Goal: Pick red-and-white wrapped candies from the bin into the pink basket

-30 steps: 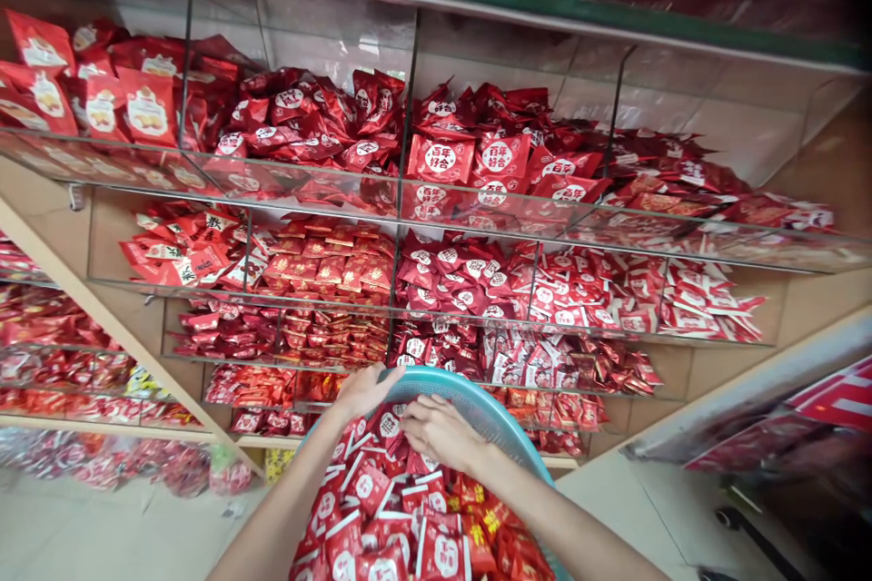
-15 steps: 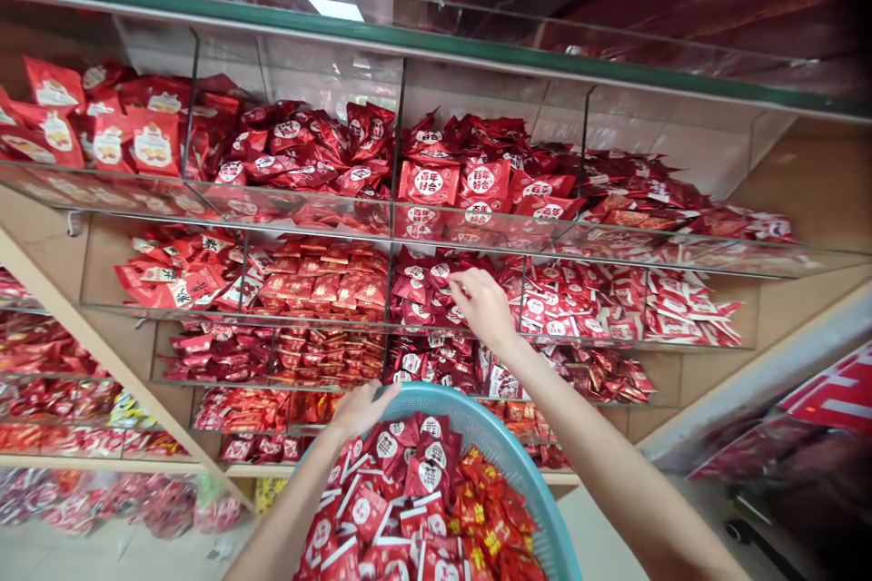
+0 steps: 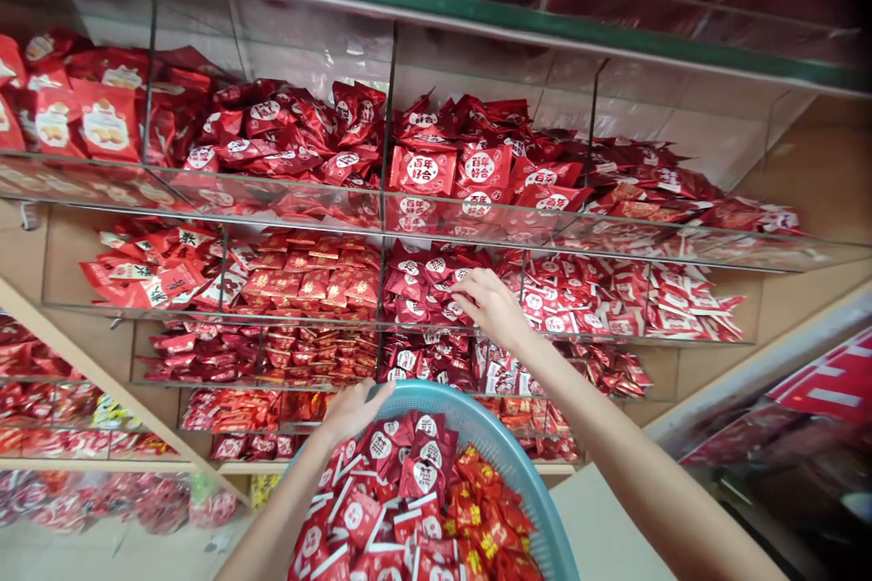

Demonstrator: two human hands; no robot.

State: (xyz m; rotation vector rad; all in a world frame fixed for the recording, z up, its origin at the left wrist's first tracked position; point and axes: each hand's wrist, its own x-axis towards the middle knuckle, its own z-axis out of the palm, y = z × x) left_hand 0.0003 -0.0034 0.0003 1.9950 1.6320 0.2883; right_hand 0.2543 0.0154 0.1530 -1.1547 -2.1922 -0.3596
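Gap above maroon packets (image 3: 411, 286), glass lip (image 3: 442, 216) overhead

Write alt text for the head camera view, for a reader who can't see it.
A person's right hand is at a compartment of maroon packets, while their left hand holds the rim of a teal basket piled with small red, maroon and orange packets. Glass-fronted shelves display mostly red packets.

Left hand (image 3: 355, 408) low, thumb extended | right hand (image 3: 494, 307) higher, fingers seemingly curled
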